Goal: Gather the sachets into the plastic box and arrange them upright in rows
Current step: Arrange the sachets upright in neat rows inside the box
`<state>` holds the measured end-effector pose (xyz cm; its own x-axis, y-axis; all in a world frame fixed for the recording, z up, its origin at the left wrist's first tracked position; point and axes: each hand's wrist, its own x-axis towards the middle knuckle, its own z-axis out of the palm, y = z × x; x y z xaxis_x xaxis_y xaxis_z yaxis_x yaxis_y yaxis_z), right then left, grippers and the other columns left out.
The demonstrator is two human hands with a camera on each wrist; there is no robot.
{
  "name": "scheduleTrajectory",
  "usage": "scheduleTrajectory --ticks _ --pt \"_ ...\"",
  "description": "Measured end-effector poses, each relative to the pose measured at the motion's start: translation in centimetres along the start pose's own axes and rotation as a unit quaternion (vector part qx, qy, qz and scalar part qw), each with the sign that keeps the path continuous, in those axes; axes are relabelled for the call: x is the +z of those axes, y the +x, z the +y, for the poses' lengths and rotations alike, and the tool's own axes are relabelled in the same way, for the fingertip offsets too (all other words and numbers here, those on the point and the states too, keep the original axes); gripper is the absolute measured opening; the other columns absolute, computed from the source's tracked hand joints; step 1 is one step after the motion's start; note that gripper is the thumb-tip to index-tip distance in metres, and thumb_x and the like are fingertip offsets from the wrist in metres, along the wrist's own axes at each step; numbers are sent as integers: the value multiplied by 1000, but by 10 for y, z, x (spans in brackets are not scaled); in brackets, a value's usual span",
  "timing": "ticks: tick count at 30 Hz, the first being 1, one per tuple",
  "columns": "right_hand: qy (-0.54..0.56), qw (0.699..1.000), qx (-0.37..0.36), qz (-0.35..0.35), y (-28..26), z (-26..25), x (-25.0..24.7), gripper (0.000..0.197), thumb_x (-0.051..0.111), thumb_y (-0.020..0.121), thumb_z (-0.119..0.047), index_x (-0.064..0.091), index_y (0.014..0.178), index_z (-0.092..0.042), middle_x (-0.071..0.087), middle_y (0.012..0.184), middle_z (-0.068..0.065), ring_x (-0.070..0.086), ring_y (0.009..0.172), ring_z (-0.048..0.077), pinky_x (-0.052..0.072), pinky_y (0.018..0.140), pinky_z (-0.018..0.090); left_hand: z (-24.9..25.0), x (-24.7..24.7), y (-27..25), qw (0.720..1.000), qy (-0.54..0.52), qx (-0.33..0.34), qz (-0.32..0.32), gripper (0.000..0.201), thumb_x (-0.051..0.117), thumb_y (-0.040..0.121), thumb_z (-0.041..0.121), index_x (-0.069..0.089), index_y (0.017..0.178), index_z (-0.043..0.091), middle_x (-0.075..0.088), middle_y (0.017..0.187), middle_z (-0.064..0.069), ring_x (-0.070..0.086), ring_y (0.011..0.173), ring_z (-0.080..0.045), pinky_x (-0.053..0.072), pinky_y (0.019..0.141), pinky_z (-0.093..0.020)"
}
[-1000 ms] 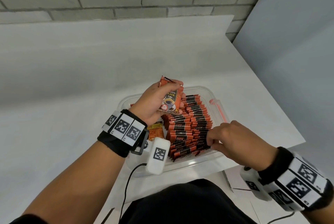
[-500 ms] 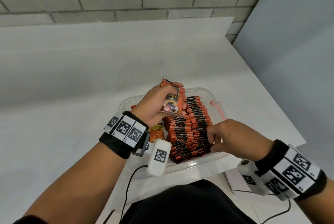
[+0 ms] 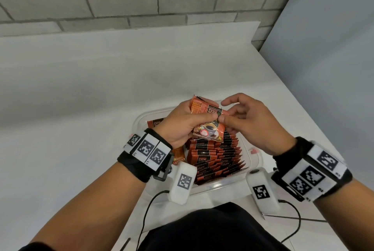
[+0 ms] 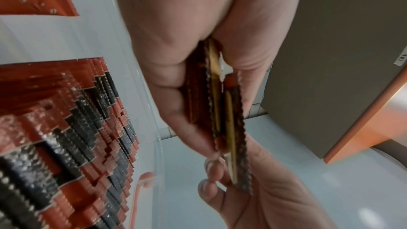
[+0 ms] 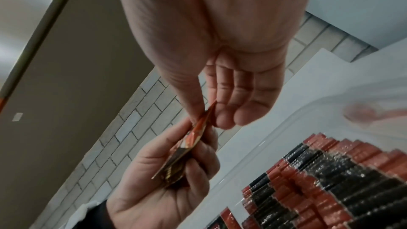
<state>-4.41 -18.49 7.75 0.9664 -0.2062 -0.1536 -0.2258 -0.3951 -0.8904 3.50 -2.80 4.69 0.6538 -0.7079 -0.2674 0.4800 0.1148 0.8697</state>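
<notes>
The left hand (image 3: pixel 180 125) gripped a small stack of sachets (image 3: pixel 208 123) above the box (image 3: pixel 255 161), whose rows (image 3: pixel 218 155) stood directly below. The right hand (image 3: pixel 251 123), just beside, pinched the front sachet's right edge, better placed to lower it.

The camera on my head looks forward and down at the white table (image 3: pixel 85 88) and the plastic box (image 3: pixel 256 161) from above. The camera on my left wrist looks along the palm, very near the fingers (image 4: pixel 176 104). The right wrist camera does the same, and it faces my left hand (image 5: pixel 154 189). All three views share the rows of sachets (image 3: pixel 214 155) in the box
</notes>
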Motion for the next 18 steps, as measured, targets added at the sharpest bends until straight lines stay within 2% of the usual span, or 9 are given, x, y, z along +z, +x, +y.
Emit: scheduleTrajectory --ticks 3,6,10,12,15,18 --pt "31 999 -13 39 2 -2 1 18 69 83 -7 59 92 -19 66 75 6 62 61 19 55 64 34 2 -2 -4 999 12 -18 -34 37 67 74 7 58 110 8 70 90 -8 69 81 -22 58 70 -36" --pt "43 996 -16 75 3 -3 -3 19 67 85 -7 58 95 -21 66 77 6 62 61 18 55 62 34 0 -3 -7 998 40 -11 -56 37 63 78 -11 56 109 8 71 90 -10 69 79 -21 58 69 -32" --pt "86 996 22 30 2 -6 -6 18 60 90 -6 63 102 -18 66 83 12 61 64 16 55 63 34 -3 -4 -5 997 69 11 -38 38 60 78 -20 56 108 4 71 85 -13 69 71 -21 58 67 -30" --pt "95 995 36 15 2 -7 -7 13 58 91 -6 65 100 -13 67 84 14 59 65 16 55 63 32 -2 -3 -4 997 78 14 -25 39 60 78 -21 54 111 0 70 83 -13 68 68 -20 56 64 -29" --pt "91 995 38 10 3 -6 -10 9 57 92 -6 65 93 -11 68 78 8 59 65 16 54 61 31 -2 -1 -3 996 89 17 -4 42 63 76 -21 53 113 -4 70 84 -12 68 67 -19 55 61 -29" --pt "89 995 34 7 2 -6 -15 9 57 91 -5 64 90 -12 67 77 6 59 64 16 53 59 29 0 -2 -3 996 93 17 -3 38 64 76 -19 56 108 -2 71 82 -10 68 67 -19 54 60 -27"
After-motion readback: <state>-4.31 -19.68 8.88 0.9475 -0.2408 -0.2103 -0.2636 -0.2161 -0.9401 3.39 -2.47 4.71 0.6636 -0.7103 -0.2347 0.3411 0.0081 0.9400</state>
